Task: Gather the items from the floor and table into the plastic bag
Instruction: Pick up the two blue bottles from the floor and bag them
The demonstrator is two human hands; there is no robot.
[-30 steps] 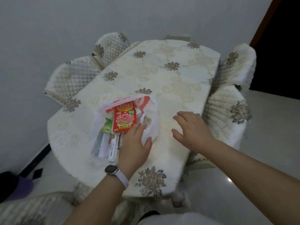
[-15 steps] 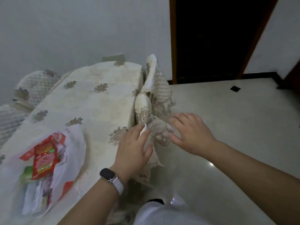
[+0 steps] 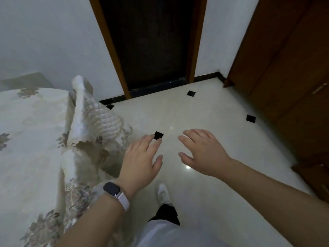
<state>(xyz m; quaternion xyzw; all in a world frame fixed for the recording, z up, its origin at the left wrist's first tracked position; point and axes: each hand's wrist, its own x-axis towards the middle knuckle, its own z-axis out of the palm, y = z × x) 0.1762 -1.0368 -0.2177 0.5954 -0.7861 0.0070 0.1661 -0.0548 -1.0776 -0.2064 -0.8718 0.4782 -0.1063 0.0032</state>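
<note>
The plastic bag is out of view, and no loose items show on the floor (image 3: 204, 107) or the visible part of the table (image 3: 32, 132). Both the left hand (image 3: 140, 161) and the right hand (image 3: 203, 150) hover with fingers spread, holding nothing. A thin bag would likely be light, limp and slippery, best taken by its handles. A covered chair (image 3: 92, 122) crowds the left, and a dark doorway (image 3: 151, 41) lies ahead

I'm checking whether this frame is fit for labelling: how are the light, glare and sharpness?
Head view: dim, flat indoor light; small glare spots on the glossy floor, one beside the right hand; the tablecloth and chair cover look smeared, while the left hand stays fairly sharp; wide-angle bending tilts the doorway.
</note>
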